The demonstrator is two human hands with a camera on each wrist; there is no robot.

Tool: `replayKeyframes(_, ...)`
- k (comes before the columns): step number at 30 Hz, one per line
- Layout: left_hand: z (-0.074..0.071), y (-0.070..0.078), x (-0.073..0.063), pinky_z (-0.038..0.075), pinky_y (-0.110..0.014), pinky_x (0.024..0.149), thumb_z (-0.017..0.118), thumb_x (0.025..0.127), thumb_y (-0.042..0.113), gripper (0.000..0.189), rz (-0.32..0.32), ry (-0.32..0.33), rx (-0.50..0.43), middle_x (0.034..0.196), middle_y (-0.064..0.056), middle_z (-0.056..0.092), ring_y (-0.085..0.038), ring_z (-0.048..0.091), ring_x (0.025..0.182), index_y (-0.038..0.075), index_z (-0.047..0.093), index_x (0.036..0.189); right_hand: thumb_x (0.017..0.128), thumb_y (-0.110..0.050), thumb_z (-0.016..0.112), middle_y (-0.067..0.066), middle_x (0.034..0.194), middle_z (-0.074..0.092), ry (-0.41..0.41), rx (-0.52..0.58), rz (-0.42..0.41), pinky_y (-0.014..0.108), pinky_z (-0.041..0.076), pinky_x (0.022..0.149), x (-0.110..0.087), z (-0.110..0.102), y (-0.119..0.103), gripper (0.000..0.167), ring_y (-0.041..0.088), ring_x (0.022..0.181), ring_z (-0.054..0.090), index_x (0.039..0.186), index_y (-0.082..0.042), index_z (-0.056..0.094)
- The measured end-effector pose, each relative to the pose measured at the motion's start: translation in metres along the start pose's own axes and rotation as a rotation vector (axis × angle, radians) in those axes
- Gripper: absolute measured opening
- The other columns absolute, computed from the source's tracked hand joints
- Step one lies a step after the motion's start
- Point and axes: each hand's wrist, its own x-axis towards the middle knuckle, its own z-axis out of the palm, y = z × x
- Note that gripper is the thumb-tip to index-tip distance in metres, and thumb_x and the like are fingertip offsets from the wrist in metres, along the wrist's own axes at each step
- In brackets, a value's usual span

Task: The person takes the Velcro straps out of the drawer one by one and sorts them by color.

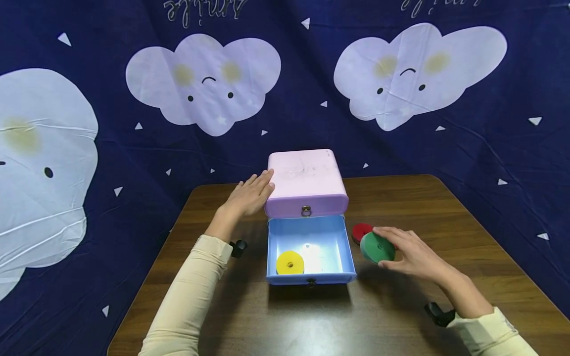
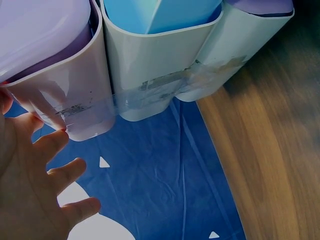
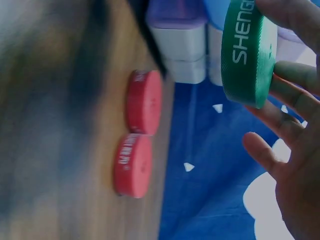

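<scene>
My left hand [image 1: 249, 195] rests against the left side of the pink drawer unit [image 1: 307, 170], fingers spread. The unit's blue drawer [image 1: 311, 279] is pulled out toward me. In it, near the front left corner, lies a yellow roll [image 1: 285, 267]. To the right of the drawer my right hand [image 1: 411, 252] pinches a green roll [image 1: 374, 249] between thumb and fingers, lifted above the table. Pale lettering runs round its ribbed rim in the right wrist view. Two red rolls stand side by side, the nearer red roll [image 3: 134, 167] touching the farther red roll [image 3: 145, 105].
The wooden table [image 1: 307, 326] carries everything. Behind it hangs a dark blue cloth [image 1: 307, 123] with white clouds and triangles. In the left wrist view the stacked drawer casings [image 2: 150, 70] are joined with clear tape [image 2: 172, 82]. Each wrist wears a black strap-mounted device [image 1: 438, 314].
</scene>
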Motion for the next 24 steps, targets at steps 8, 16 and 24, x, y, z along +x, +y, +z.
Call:
replayKeyframes(8, 0.000, -0.001, 0.001, 0.006, -0.054, 0.119, 0.009, 0.100, 0.054, 0.057, -0.007, -0.002, -0.002, 0.161, 0.008, 0.002, -0.024, 0.005, 0.150, 0.034, -0.001, 0.152, 0.062, -0.033, 0.085, 0.010, 0.120, 0.063, -0.057, -0.026, 0.109, 0.031, 0.041, 0.074, -0.008, 0.024, 0.007, 0.077, 0.017, 0.100, 0.057, 0.128, -0.006, 0.055)
replayKeyframes(16, 0.001, -0.001, 0.002, 0.007, -0.054, 0.119, 0.009, 0.099, 0.054, 0.057, -0.006, 0.001, -0.002, 0.161, 0.007, 0.003, -0.024, 0.006, 0.149, 0.034, -0.001, 0.152, 0.067, -0.037, 0.081, 0.016, 0.120, 0.062, -0.169, -0.033, 0.232, 0.042, 0.045, 0.077, -0.009, 0.041, 0.009, 0.072, 0.029, 0.107, 0.058, 0.126, -0.003, 0.056)
replayKeyframes(24, 0.001, -0.001, 0.001, 0.006, -0.054, 0.119, 0.010, 0.100, 0.053, 0.056, -0.002, 0.001, -0.016, 0.161, 0.007, 0.002, -0.025, 0.006, 0.149, 0.034, -0.001, 0.152, 0.070, -0.037, 0.079, 0.020, 0.121, 0.061, -0.245, -0.055, 0.280, 0.054, 0.046, 0.084, -0.009, 0.053, 0.014, 0.070, 0.034, 0.111, 0.057, 0.125, -0.002, 0.057)
